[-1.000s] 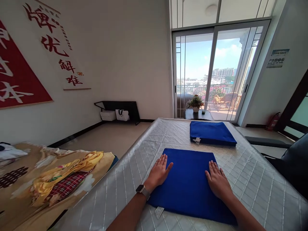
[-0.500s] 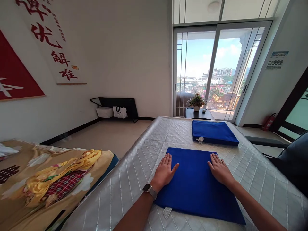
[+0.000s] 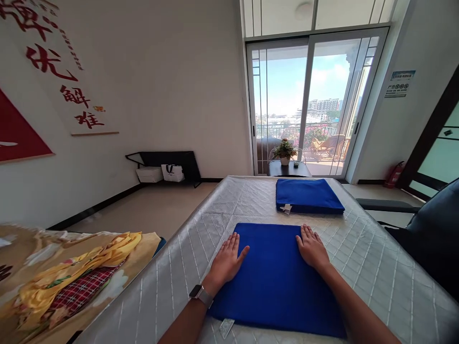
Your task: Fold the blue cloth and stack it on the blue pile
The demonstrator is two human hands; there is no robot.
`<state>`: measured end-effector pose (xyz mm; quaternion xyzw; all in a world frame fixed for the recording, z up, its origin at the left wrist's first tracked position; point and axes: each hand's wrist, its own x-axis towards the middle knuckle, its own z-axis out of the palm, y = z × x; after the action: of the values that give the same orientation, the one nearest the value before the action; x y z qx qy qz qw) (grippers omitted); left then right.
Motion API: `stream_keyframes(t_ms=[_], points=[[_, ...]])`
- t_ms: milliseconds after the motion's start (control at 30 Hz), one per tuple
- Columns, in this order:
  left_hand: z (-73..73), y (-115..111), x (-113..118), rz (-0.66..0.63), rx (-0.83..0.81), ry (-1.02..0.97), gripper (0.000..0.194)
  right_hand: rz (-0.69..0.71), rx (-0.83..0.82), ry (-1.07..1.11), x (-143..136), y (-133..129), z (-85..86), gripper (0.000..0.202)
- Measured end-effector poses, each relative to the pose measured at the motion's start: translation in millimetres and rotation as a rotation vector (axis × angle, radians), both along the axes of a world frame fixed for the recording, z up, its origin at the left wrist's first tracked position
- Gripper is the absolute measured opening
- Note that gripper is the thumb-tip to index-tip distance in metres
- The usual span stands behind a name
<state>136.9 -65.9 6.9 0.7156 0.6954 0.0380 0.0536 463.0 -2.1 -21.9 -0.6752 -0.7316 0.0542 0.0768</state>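
Note:
A flat blue folded cloth [image 3: 274,282] lies on the silvery quilted mattress [image 3: 172,282] right in front of me. My left hand [image 3: 226,260] rests flat along its left edge, fingers straight and thumb spread onto the fabric. Along the right edge lies my right hand [image 3: 311,246], also flat, fingers stretched toward the far corner. Neither hand grips anything. A small white tag [image 3: 226,327] sticks out at the cloth's near left corner. Farther back is a stack of blue folded cloth [image 3: 307,195] with a white tag on its near side.
On the left, a bed with a patterned cover [image 3: 118,286] carries a crumpled yellow cloth [image 3: 79,263]. A small table [image 3: 287,169] with a potted plant [image 3: 284,152] stands beyond the mattress by the glass sliding doors. A dark chair [image 3: 437,229] is at the right.
The whole view has shifted a little, so the room appears farther left. Both hands stay flat on the cloth's side edges.

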Motion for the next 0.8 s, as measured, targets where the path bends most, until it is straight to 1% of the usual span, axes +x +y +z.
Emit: stream_keyframes(t_ms=[67,133,200,267,367,400,433,467,500,533,567,600,667,733,800], points=[[1.5,4,-4,0.054,-0.02,0.028,0.09,-0.001,0.006,0.015,-2,-2,5.4,0.068],[4.7,8,-3,0.1,-0.003,0.052,0.089,-0.002,0.008,0.037,-4,-4,10.6,0.068],[9.1,13,11,0.07,0.052,0.06,0.087,0.005,0.009,0.065,-6,-6,15.1,0.068],[13.6,17,41,-0.064,0.093,0.034,0.086,0.013,0.013,0.087,-6,-8,18.2,0.068],[16.0,25,110,-0.345,0.09,-0.054,0.085,0.026,0.032,0.092,-5,-10,18.6,0.067],[15.2,28,134,-0.414,0.093,-0.084,0.084,0.037,0.036,0.086,-4,-11,17.4,0.066],[13.7,31,156,-0.467,0.089,-0.111,0.082,0.05,0.038,0.076,-2,-11,15.7,0.065],[11.7,35,175,-0.493,0.086,-0.133,0.08,0.063,0.038,0.063,-1,-11,13.8,0.064],[9.3,39,190,-0.497,0.085,-0.148,0.079,0.073,0.036,0.045,0,-11,11.9,0.063],[7.0,43,200,-0.487,0.084,-0.157,0.078,0.075,0.035,0.028,1,-11,10.1,0.063],[4.8,46,205,-0.467,0.083,-0.16,0.078,0.073,0.036,0.013,2,-10,8.7,0.063],[3.0,48,205,-0.443,0.081,-0.157,0.078,0.07,0.036,0.005,2,-9,7.8,0.063],[0.7,50,190,-0.397,0.076,-0.143,0.078,0.054,0.036,0.007,0,-8,7.3,0.063],[0.6,50,162,-0.346,0.071,-0.124,0.079,0.04,0.038,0.023,-1,-7,7.9,0.066],[2.0,50,124,-0.272,0.066,-0.1,0.081,0.026,0.04,0.033,-3,-7,8.5,0.067]])
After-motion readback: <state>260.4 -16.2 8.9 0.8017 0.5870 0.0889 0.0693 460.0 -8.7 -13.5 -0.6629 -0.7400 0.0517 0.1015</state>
